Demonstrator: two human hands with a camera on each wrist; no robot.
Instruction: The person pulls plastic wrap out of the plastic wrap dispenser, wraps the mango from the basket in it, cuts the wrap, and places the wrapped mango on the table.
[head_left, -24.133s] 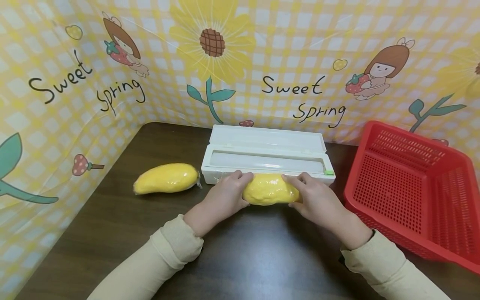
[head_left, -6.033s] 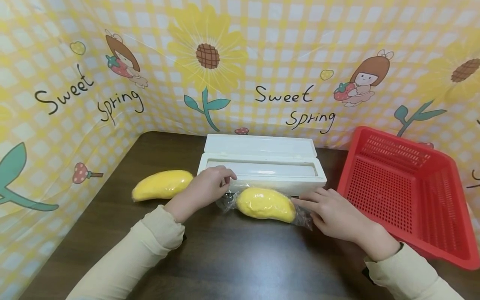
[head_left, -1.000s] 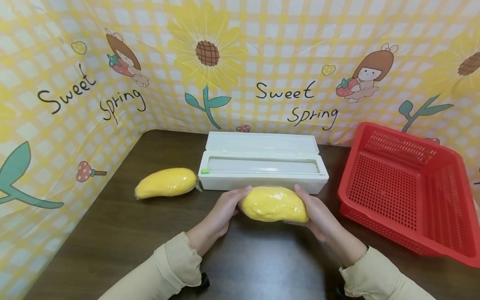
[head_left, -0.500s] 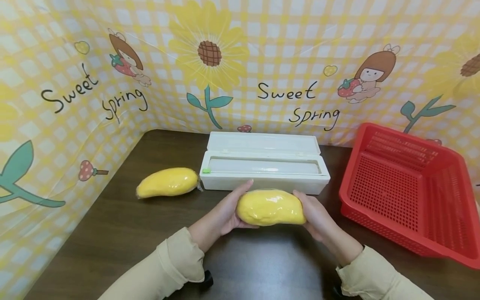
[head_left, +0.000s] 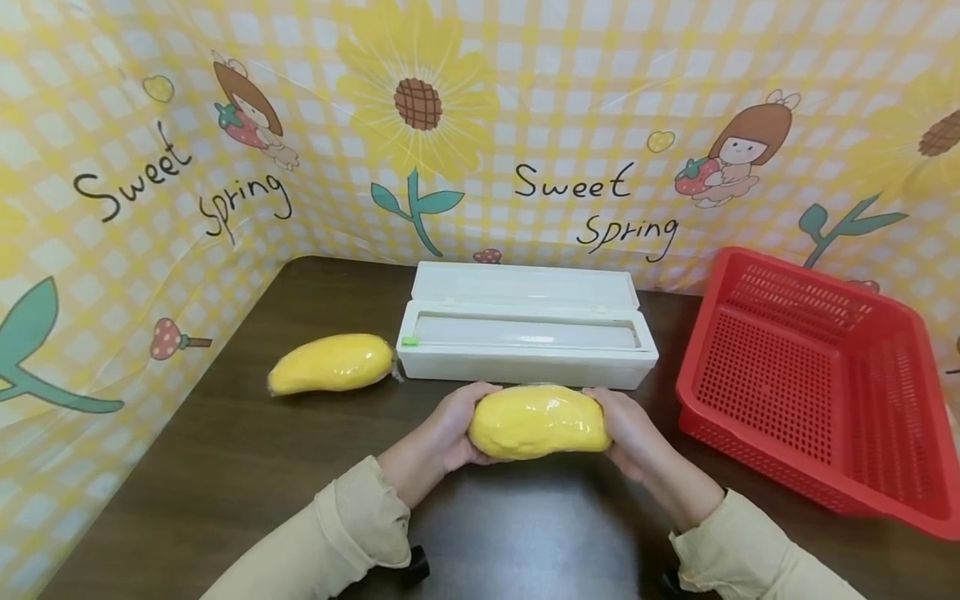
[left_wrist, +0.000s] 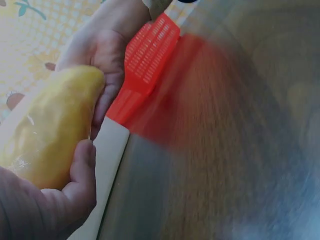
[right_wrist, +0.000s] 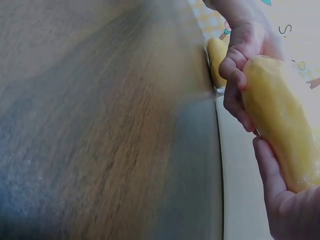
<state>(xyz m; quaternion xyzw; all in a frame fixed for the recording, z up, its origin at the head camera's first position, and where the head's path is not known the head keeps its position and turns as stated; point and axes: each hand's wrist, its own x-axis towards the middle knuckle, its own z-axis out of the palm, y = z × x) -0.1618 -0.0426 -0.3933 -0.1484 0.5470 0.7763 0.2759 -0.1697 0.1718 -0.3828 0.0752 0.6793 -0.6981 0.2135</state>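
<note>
My left hand (head_left: 453, 429) and right hand (head_left: 633, 433) grip the two ends of a yellow mango (head_left: 540, 422) in shiny cling film. They hold it level just above the table, in front of the white cling film dispenser (head_left: 525, 367). In the left wrist view the mango (left_wrist: 55, 125) lies across the palms, fingers curled beneath it; the right wrist view shows the same mango (right_wrist: 280, 115) from the other side. The film's ends are hidden underneath. A second wrapped mango (head_left: 332, 363) rests on the table left of the dispenser, a twist of film at its right end.
The dispenser's lid (head_left: 522, 285) stands open at the back, with a film roll (head_left: 525, 331) inside and a green slide cutter (head_left: 409, 341) at the left end. A red perforated basket (head_left: 840, 492) stands at the right. Patterned cloth (head_left: 480, 125) hangs behind the brown table (head_left: 202, 467).
Six seconds ago the mango lay on the table with film ends spread loose; now both hands hold it. Over the last second it has come slightly nearer me. The cutter, once right, is left.
</note>
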